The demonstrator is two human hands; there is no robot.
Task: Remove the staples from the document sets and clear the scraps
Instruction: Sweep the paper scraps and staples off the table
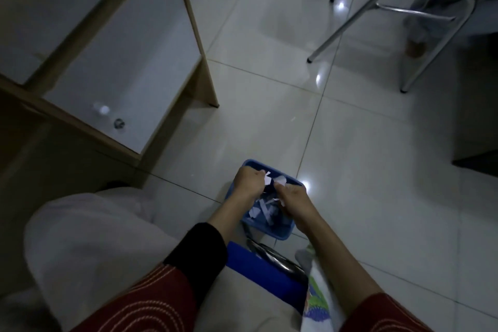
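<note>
The paper scraps (258, 211) lie in the blue bin (272, 234) on the floor (377, 143), and our left hand (249, 183) and right hand (292, 197) each pinch white pieces just above it. We judge this is the clearing step; next the fingers must loosen over the bin.

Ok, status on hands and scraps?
Left hand pinching paper scraps over blue bin. Right hand curled on scraps too. More scraps in bin. Nothing in the way.

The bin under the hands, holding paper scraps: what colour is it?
The bin is blue, seen best in the head view.
</note>
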